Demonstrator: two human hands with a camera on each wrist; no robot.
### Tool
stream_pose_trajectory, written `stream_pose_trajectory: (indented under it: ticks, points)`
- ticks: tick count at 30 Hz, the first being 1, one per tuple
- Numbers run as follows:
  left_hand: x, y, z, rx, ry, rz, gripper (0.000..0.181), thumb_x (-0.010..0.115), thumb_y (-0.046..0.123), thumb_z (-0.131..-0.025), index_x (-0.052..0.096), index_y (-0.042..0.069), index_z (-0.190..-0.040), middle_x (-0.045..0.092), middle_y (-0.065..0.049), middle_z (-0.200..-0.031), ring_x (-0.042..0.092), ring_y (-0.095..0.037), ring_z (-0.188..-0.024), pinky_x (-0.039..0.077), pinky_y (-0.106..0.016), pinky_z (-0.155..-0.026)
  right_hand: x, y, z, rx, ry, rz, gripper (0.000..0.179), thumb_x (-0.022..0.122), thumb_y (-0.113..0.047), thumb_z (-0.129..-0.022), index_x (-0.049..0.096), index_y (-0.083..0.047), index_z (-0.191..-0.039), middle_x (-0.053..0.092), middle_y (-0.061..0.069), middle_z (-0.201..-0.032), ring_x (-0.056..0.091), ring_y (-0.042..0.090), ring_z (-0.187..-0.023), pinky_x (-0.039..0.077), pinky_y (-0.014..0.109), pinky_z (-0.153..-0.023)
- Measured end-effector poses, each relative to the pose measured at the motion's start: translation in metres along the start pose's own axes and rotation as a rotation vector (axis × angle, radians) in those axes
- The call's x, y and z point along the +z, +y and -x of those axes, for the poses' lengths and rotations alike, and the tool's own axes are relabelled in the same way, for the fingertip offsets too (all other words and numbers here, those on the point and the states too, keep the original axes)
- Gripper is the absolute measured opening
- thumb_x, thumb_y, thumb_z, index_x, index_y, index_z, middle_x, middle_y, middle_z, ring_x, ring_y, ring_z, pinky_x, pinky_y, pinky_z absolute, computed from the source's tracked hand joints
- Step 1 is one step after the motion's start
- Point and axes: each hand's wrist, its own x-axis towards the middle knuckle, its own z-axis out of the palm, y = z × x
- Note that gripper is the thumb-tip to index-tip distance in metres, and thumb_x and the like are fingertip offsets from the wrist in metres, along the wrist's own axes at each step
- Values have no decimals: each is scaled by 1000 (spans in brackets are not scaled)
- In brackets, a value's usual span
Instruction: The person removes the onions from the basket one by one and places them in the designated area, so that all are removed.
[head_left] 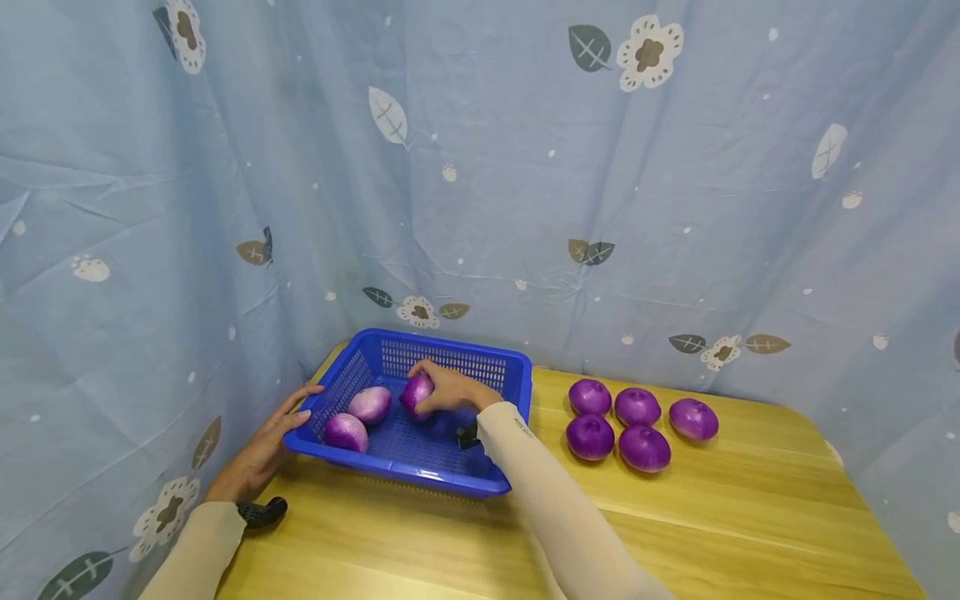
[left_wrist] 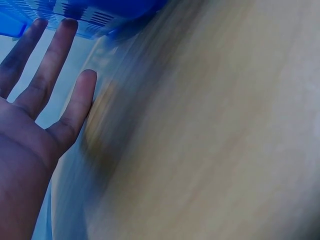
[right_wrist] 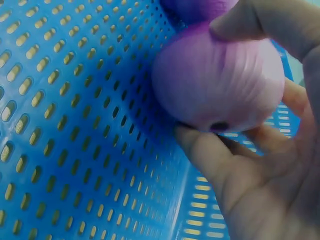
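Note:
My right hand [head_left: 452, 389] grips a purple onion [head_left: 416, 393] inside the blue plastic basket [head_left: 420, 477]. In the right wrist view the fingers and thumb curl round the onion [right_wrist: 215, 80], just over the slotted floor. Two more onions lie at the basket's left side, a pale purple onion [head_left: 371, 405] and a two-toned onion [head_left: 347, 432] nearer the front. At the left rim my left hand [head_left: 264, 446] touches the basket. The left wrist view shows this hand's [left_wrist: 37, 117] fingers straight and spread, with fingertips by the basket's outer wall.
Several purple onions [head_left: 644, 448] sit in a group on the wooden table [head_left: 720, 500], right of the basket. A blue patterned curtain [head_left: 510, 192] hangs behind and along the left. Dark wrist devices [head_left: 262, 512] are strapped to both forearms.

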Motion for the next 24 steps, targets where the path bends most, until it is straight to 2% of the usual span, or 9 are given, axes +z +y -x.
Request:
stream_pose_trajectory:
  ticks: [3,7,11,15,19,24]
  points:
    - [0,0,-1,-2,-1,-3,50,44,29,-110,34,28,-159,25,-17,-156,58,-11,-119,53,-32,-95,-2,-2,0,12,-5,86,62,82,-13,-80,55,-14,-137,58,8,-123,57,19,-109,52,29,-87]
    - [-2,-1,-2,12,-21,33,47,43,26,-110,37,29,-157,36,-8,-150,61,-12,-117,55,-33,-93,-2,-6,0,39,26,237,61,87,-15,-78,59,-21,-133,52,10,-126,51,23,-114,51,31,-88]
    - [-4,0,-2,35,-41,68,45,42,22,-111,39,28,-155,44,1,-141,63,-14,-115,56,-35,-91,-3,-9,-1,24,59,293,63,90,-10,-77,55,-16,-129,56,8,-123,56,20,-110,51,29,-89]
    - [-3,4,-1,4,-1,18,48,45,28,-110,37,30,-157,35,-9,-151,60,-12,-117,55,-33,-93,-3,-10,1,31,63,291,64,93,-22,-76,51,-14,-123,61,5,-115,61,17,-101,51,26,-86]
    - [0,5,0,-33,28,-29,52,47,33,-109,35,31,-159,20,-21,-161,53,-13,-122,53,-30,-94,-2,-9,3,61,44,300,67,93,-34,-76,51,-14,-124,62,4,-116,62,15,-100,51,25,-84]
    - [3,4,1,-44,30,-37,53,48,34,-109,33,30,-160,14,-23,-164,47,-22,-128,52,-30,-95,-2,-8,3,48,52,361,66,92,-34,-77,60,-12,-130,65,6,-118,60,19,-107,51,28,-89]
